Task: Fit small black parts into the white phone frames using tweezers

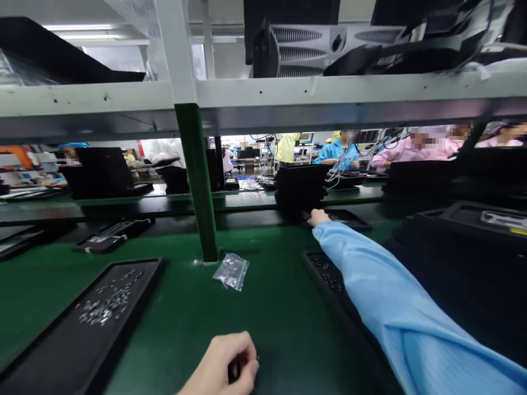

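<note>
My left hand [230, 362] is low in the middle, over the green work surface [275, 312]. Its fingers are curled, with thumb and forefinger pinched together; anything between them is too small to name. My right hand [318, 217], in a blue sleeve, reaches far forward to a black tray [349, 218] on the dark strip at the back. Its fingers look closed at the left part of that tray, and what they grip is hidden. Under the right forearm lies another black tray [323, 269] with small dark parts. A clear zip bag [231, 271] with small pieces lies between the hands.
A black tray [37, 356] holding many small shiny parts [107, 307] lies at left. A green post [197, 181] rises behind the bag to a white shelf [329, 90]. More loaded trays [113, 235] rest on the strip; stacked black trays [302, 184] stand beyond. Several people work behind.
</note>
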Tool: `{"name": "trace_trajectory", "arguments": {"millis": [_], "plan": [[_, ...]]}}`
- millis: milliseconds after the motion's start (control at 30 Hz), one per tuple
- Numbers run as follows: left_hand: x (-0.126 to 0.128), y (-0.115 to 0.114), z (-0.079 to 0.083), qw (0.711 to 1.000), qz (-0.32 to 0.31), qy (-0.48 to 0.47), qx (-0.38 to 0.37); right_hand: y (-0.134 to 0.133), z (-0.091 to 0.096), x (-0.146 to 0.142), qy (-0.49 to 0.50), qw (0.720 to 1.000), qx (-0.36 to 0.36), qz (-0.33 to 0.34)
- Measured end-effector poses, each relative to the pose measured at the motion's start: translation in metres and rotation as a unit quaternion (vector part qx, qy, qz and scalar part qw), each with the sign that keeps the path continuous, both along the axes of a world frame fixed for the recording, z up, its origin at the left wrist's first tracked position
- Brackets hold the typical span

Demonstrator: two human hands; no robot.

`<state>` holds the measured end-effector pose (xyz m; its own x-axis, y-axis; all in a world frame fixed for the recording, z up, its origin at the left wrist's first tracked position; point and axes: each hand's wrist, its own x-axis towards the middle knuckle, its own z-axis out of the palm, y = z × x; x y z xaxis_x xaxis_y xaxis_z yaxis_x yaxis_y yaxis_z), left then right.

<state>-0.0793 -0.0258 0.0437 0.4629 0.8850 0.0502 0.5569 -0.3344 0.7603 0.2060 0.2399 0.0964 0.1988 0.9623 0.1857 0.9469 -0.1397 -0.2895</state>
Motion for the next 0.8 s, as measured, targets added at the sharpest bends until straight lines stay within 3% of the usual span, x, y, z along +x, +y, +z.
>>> {"name": "trace_trajectory", "arguments": {"millis": [100, 233, 500, 633, 800], "plan": [[0.001, 0.001, -0.001, 1.000, -0.009, -0.010, -0.018, 0.019, -0.021, -0.001, -0.020, 0.998, -0.056, -0.015], [0.002, 0.000, -0.002, 0.999, -0.019, -0.023, -0.013, 0.027, -0.036, -0.001, -0.044, 0.996, -0.081, 0.018], [0.004, -0.008, 0.008, 1.000, -0.001, 0.014, 0.025, -0.006, -0.020, -0.020, -0.049, 0.985, -0.036, 0.164], [0.000, -0.007, 0.000, 0.999, 0.015, 0.000, 0.051, -0.058, -0.003, -0.035, -0.037, 0.968, 0.018, 0.246], [-0.014, -0.008, -0.003, 0.977, 0.037, -0.115, 0.174, -0.184, 0.001, -0.041, 0.016, 0.929, 0.086, 0.361]]}}
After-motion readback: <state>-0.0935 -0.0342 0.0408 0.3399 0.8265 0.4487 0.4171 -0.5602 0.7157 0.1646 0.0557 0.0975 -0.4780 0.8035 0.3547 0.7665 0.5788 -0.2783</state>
